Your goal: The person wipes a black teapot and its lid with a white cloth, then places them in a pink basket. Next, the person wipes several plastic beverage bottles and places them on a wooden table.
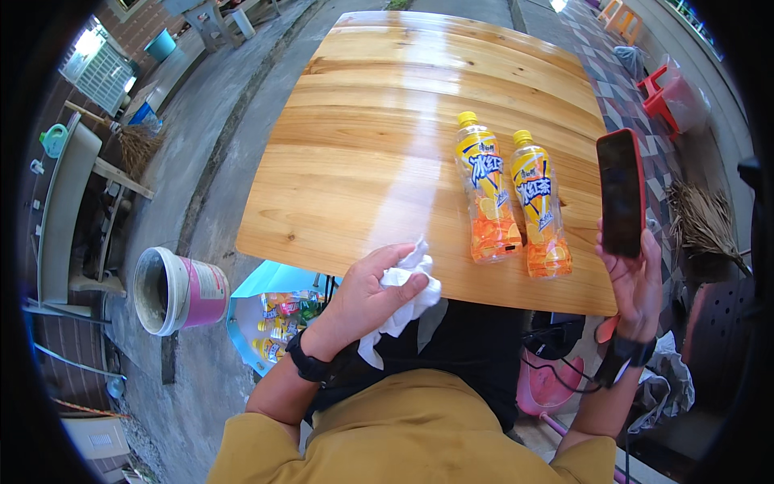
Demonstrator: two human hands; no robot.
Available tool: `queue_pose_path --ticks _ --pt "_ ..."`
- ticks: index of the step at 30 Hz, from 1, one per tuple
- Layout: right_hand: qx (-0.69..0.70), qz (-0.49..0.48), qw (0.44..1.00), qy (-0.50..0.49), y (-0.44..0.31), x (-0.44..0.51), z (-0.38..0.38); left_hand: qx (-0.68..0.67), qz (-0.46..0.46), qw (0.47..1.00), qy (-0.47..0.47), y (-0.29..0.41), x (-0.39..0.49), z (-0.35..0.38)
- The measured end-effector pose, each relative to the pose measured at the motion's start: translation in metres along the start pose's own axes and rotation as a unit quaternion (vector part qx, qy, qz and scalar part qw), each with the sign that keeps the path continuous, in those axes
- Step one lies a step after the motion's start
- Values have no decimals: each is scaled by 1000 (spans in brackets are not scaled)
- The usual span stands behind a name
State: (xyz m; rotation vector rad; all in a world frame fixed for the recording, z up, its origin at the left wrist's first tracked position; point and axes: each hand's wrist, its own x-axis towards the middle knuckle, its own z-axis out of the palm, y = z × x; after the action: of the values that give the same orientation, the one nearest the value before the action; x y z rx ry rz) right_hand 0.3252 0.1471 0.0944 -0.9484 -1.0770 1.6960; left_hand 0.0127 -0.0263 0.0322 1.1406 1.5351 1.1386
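Note:
My left hand [378, 293] holds a crumpled white cloth or tissue [417, 290] at the near edge of the wooden table [338, 157]. Part of it hangs below the tabletop. In my right hand [632, 284] is a smartphone [620, 193] in a red case, upright beside the table's right edge with its screen dark. Two plastic iced tea bottles with yellow caps lie side by side on the table between my hands. The left bottle [487, 187] sits slightly farther off than the right bottle [540, 206]. Both look empty of drink, though their printed sleeves hide much of the inside.
A light-blue container [242, 302] with several bottles [284, 327] stands under the table's left corner. Left of it is a pink and white bucket [202, 293]. A pink basin [547, 387] lies below right. Red stools [656, 100] and a straw broom [701, 221] are at the right.

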Motion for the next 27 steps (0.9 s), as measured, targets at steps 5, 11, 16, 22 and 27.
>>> queue_pose_path --ticks 5,11,16,22,27 --pt "39 35 984 -168 43 -43 107 -167 71 983 -19 24 -24 5" --pt "-57 101 970 -214 133 -22 210 -251 48 961 109 19 -34 -38" --pt "-333 -96 921 -175 174 -10 244 -243 -40 958 150 -12 -31 -67" --pt "-420 -172 865 -215 184 -15 264 -240 -52 954 172 -37 -26 -100" --pt "-400 -258 845 -244 194 -18 268 -201 -93 961 167 -53 -21 -135"
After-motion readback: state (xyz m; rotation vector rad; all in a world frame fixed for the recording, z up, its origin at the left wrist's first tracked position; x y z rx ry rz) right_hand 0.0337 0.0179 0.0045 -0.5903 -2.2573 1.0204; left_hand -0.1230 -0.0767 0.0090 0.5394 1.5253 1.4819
